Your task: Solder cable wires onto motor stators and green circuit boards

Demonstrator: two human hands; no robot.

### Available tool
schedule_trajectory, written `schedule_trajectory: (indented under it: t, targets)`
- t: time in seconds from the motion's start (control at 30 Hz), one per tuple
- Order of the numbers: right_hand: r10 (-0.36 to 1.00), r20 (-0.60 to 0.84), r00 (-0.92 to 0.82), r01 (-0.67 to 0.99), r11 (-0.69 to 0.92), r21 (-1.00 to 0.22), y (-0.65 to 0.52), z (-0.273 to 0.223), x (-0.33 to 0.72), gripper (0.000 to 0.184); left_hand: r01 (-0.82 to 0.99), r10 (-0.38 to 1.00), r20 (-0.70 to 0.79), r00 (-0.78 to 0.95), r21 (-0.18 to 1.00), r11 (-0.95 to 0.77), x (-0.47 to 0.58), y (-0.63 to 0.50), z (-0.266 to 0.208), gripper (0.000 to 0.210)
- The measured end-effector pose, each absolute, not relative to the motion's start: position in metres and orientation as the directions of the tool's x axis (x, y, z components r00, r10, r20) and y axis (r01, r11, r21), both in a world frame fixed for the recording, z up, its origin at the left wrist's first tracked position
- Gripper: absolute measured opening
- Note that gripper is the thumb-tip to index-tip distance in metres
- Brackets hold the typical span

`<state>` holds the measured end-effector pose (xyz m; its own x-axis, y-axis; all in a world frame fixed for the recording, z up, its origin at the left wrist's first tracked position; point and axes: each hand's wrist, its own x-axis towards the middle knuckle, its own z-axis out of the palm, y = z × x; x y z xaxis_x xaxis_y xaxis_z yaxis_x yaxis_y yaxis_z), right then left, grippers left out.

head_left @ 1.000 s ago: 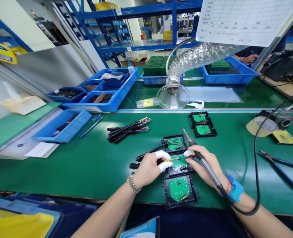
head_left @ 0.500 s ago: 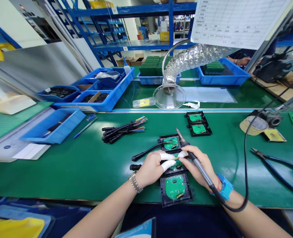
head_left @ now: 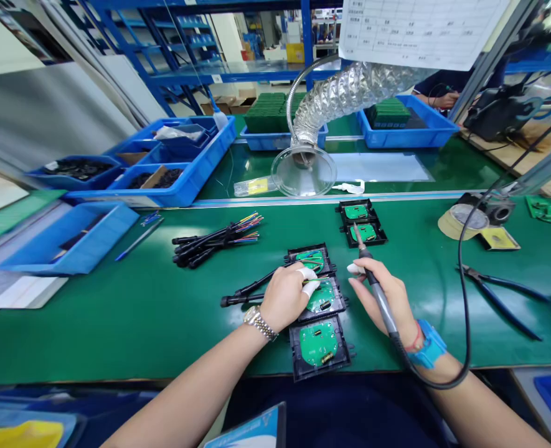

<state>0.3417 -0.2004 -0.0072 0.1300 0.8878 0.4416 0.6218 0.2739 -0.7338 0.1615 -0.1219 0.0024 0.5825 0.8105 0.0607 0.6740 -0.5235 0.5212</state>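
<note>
Green bench point(head_left: 163, 330) spans the head view, blue tray point(head_left: 212, 163) upper left. Left hand point(head_left: 284, 295), center, pinches wires point(head_left: 322, 278) over the middle circuit board point(head_left: 319, 300). Right hand point(head_left: 391, 292), right of center, grips soldering iron point(head_left: 381, 303) tip-up. Cable bundle point(head_left: 210, 244) left of center.

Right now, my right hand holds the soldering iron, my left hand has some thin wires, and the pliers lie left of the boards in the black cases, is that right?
Not quite: the pliers lie to the right of the boards in the black cases, as the head view shows. Your right hand does hold the soldering iron, and your left hand has thin wires.
</note>
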Motion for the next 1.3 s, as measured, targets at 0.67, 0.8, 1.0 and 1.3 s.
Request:
schedule_trajectory:
  t: [0.67,0.8,1.0,1.3]
  targets:
    - [0.818,0.57,-0.076,0.75,0.423,-0.508,-0.243,-0.016,0.334,0.034,0.728,0.773,0.097,0.627,0.281,-0.626,0.167,-0.121,-0.014,0.015]
    - [0.821,0.562,-0.099,0.782,0.413,-0.466,-0.238,-0.025,0.33,0.033,0.717,0.768,0.087,0.634,0.305,-0.626,0.167,-0.12,-0.014,0.016]
    - [0.836,0.539,-0.102,0.793,0.395,-0.464,-0.235,-0.026,0.329,0.032,0.705,0.759,0.099,0.643,0.311,-0.638,0.167,-0.119,-0.015,0.016]
    - [0.83,0.543,-0.131,0.793,0.416,-0.445,-0.235,-0.029,0.329,0.036,0.707,0.758,0.087,0.646,0.305,-0.638,0.166,-0.119,-0.016,0.017]
